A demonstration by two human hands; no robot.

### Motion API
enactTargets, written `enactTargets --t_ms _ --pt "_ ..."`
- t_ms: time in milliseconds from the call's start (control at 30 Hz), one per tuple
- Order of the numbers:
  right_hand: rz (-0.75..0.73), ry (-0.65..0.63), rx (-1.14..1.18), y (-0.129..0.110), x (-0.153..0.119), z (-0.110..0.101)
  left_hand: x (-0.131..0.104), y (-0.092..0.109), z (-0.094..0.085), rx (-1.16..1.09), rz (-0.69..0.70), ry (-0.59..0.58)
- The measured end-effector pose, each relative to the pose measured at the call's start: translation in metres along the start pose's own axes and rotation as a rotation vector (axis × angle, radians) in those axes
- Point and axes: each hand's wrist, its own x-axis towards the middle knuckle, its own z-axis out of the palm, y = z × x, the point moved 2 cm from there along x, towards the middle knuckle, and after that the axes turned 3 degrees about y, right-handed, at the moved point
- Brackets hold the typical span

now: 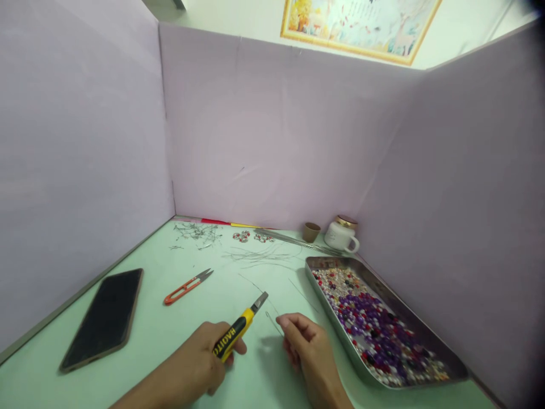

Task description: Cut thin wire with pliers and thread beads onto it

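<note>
My left hand (200, 360) is wrapped around yellow-and-black pliers (234, 335), seen nearly edge-on, with their grey metal tip pointing up and right. In my right hand (309, 346) a thin wire (273, 322) is pinched between thumb and forefinger. A small bent loop shows at the wire's upper end, just right of and below the pliers' tip, and the two look apart. Part of the wire is hidden by my fingers. Single loose wires lie on the table just beyond both hands.
A tray of mixed beads (317, 262) stands on the right. Orange thread snips (187, 288) and a phone (104, 315) lie left. Farther back are cut wire pieces (198, 234), beaded pieces (242, 236), long wires (259, 255), a brown cup (311, 232) and a lidded mug (339, 236). Partitions (272, 130) enclose the table.
</note>
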Motion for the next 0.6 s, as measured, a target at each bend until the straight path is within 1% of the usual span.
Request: enactTargets --t_ms 67,167,233,267,333,400,433,500,600 --pt "0.016 -0.041 0.021 0.000 0.000 0.001 0.001 -0.004 0.000 0.076 0.009 -0.035" --pt "0.037 -0.035 0.015 -0.001 0.001 0.001 0.006 -0.013 0.004 0.180 0.049 -0.078" --pt "0.044 -0.028 0.017 -0.002 0.000 0.002 0.010 -0.019 0.008 0.181 0.105 -0.128" --pt "0.054 -0.034 0.022 -0.002 0.000 0.002 0.012 -0.022 0.011 0.163 0.118 -0.171" --pt "0.094 -0.054 0.035 -0.002 -0.002 0.003 0.015 -0.028 0.016 0.129 0.127 -0.255" --pt "0.147 -0.074 0.049 0.000 -0.002 0.003 0.018 -0.032 0.018 0.124 0.129 -0.308" --pt "0.165 -0.080 0.059 0.000 -0.003 0.003 0.019 -0.034 0.018 0.123 0.141 -0.308" --pt "0.174 -0.095 0.100 0.002 -0.002 0.004 0.020 -0.034 0.015 0.101 0.181 -0.272" --pt "0.153 -0.132 0.212 0.002 -0.002 0.005 0.018 -0.028 0.006 0.051 0.210 -0.207"
